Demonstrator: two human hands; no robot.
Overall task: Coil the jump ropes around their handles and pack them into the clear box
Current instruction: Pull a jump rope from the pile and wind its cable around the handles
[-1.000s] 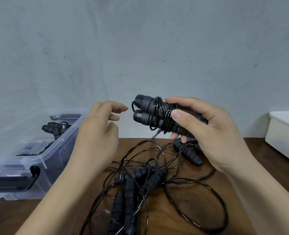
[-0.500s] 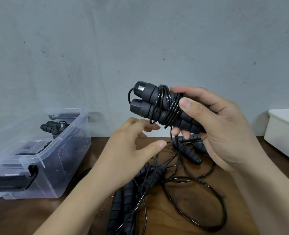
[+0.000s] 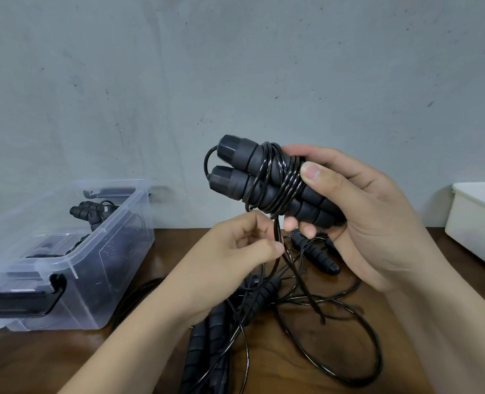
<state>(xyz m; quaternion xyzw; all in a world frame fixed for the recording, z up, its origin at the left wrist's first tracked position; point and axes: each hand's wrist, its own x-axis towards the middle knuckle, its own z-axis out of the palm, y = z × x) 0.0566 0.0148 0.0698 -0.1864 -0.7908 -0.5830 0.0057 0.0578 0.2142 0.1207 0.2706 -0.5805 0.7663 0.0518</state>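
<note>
The right hand [image 3: 363, 223] clasps the part-wound handles [image 3: 252, 177] above the middle of the tabletop [image 3: 65, 359]; the left hand [image 3: 235, 257] pinches the trailing cord [image 3: 277, 234]. Likely fault: the cord snags in the loose ropes [image 3: 235, 322] beneath, slackening the coils.

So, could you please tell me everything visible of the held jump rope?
The held jump rope has two dark grey, ribbed, foam-looking handles lying side by side, smooth caps pointing left. Thin glossy black cord coils around their middle. The right hand grips them above the table; the left hand pinches the loose cord below.
</note>
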